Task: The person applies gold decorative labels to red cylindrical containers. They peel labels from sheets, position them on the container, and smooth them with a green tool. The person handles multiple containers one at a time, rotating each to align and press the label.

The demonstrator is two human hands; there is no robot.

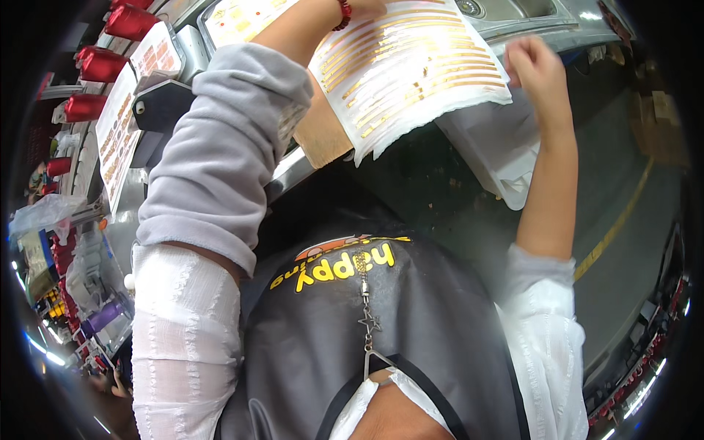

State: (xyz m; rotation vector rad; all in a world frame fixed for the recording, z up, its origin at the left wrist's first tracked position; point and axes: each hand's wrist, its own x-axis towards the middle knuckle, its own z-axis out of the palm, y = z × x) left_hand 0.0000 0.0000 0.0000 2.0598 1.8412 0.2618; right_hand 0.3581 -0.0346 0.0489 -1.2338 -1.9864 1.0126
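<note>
A white sheet (411, 110) carries several rows of narrow gold strips (400, 44); its near edge is ragged and hangs past the board below. Over the sheet's far part lies my left hand (364, 7), cut by the top of the picture, with a red bead bracelet (343, 15) at the wrist. Its fingers barely show. Beside the sheet's right edge is my right hand (534, 67), fingers curled in and slightly blurred; whatever they may hold is hidden. A brown board (323, 139) shows from under the sheet at the left.
A white plastic bin (491, 147) stands below the sheet at the right. Beyond is a metal sink (513, 11). At the left are a black box-shaped device (163, 106), a printed sheet (117, 147) and several red cylinders (99, 64). A yellow line (616, 220) crosses the floor.
</note>
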